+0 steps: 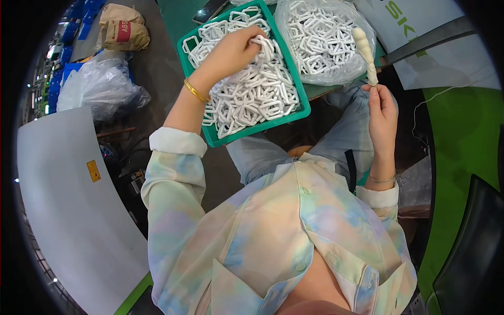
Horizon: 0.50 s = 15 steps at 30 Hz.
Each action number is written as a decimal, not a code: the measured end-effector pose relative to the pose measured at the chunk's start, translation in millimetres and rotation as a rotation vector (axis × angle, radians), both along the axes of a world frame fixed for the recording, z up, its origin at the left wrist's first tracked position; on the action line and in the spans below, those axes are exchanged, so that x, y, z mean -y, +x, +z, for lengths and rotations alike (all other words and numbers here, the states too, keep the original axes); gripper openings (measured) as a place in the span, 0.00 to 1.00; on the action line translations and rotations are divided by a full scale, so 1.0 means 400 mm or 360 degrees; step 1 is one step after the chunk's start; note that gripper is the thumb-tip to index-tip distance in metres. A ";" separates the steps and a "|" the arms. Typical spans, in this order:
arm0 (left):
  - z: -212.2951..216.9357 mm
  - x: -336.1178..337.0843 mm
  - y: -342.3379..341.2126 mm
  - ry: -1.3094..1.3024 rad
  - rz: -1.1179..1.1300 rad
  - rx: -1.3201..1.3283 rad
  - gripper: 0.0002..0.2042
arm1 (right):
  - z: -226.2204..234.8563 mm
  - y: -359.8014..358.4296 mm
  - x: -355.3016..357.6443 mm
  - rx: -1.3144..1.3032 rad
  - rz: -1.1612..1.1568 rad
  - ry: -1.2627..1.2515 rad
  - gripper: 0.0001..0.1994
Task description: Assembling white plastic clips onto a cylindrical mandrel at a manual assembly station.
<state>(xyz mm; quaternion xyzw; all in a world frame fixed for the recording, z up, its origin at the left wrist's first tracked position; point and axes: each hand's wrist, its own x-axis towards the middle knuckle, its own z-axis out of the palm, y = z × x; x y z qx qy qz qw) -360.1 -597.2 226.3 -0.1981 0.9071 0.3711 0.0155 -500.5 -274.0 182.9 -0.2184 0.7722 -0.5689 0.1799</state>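
Right hand (382, 109): holding a cream knobbed stick (366, 53) by its near end. Thumb and index fingers (373, 92) together, clamped on it, no visible gap. Stick's long axis runs near-far; lumpy, thicker end points far and slightly left. In view it crosses the right side of the clear bag (326, 80) full of white links.

Left hand (228, 55): reaching over the green tray (260, 128), near its far right part. Fingers curled, thumb and index only slightly apart, touching white links (269, 50) at the top of the pile. Can't tell if they're clamped on one. Links under the hand lie at mixed angles, no common axis.

Tray sits on the desk (174, 21), left of the bag, long side running near-far, far end tilted left. Dark phone (210, 10) just beyond its far left corner.
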 end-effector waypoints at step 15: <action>-0.078 -0.111 -0.033 -0.0633 -0.0254 0.0329 0.12 | -0.004 0.011 -0.013 0.0010 0.0029 0.0013 0.13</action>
